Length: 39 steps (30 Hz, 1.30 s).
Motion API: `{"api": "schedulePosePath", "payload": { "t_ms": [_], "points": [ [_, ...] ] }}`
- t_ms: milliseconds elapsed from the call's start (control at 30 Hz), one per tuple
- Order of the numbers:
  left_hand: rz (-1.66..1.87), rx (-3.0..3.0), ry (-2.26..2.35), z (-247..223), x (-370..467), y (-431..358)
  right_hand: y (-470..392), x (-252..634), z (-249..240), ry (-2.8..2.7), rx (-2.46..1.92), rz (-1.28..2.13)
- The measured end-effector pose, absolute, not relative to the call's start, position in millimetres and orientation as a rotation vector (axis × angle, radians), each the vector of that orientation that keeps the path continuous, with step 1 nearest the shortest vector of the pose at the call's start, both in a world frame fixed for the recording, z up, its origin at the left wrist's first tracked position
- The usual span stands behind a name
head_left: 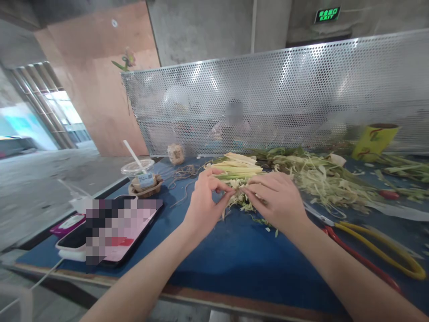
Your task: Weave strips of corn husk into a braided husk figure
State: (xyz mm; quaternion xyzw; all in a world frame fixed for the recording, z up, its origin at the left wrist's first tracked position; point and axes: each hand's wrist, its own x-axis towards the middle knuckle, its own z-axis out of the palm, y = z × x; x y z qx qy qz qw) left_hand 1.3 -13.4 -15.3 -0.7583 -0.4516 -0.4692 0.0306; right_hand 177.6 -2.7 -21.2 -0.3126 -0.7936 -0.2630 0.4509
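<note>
My left hand point(208, 197) is closed, thumb and forefinger pinched together over the middle of the table. Facing it, my right hand point(278, 197) pinches at the same spot, the fingertips of both nearly touching. Something small and pale seems to sit between them, too small to name. Just under and behind the fingers lie small whitish-green plant bits point(246, 205), partly hidden by my hands. Beyond them rests a stack of long pale yellow-green leaves or husks point(236, 163).
Right of my hands spreads a heap of shredded plant strips point(318, 179), with a yellow-handled tool point(417, 270) and red handle point(355, 255) before it. Left are a tablet point(144, 223), a lidded cup point(145, 179) and loose cord point(184, 172). A perforated metal screen point(208, 103) stands behind.
</note>
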Motion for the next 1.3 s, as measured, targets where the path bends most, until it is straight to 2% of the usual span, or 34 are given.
{"api": "schedulePosePath", "payload": {
  "t_ms": [233,367,533,700,967,1300],
  "points": [
    [-1.603,-2.386,-1.412,-9,-1,-13,-7,183,-17,-1.88,-0.765,-1.095],
    [-1.688,-2.37,-1.409,-8,0,-13,-12,184,-14,-1.888,-0.841,-1.148],
    [-1.799,-2.425,-1.421,-9,1,-13,-13,178,-20,-2.005,-0.699,-0.826],
    [-1.673,-2.484,-1.451,-8,-1,-14,-12,173,-21,-2.015,-0.51,-0.345],
    [-1.442,-2.532,-1.134,-12,0,-15,-12,171,-17,-1.7,-0.841,0.482],
    [-1.381,-2.457,-0.874,-15,-4,-12,-16,177,-6,-1.765,-0.904,0.583]
  ]
}}
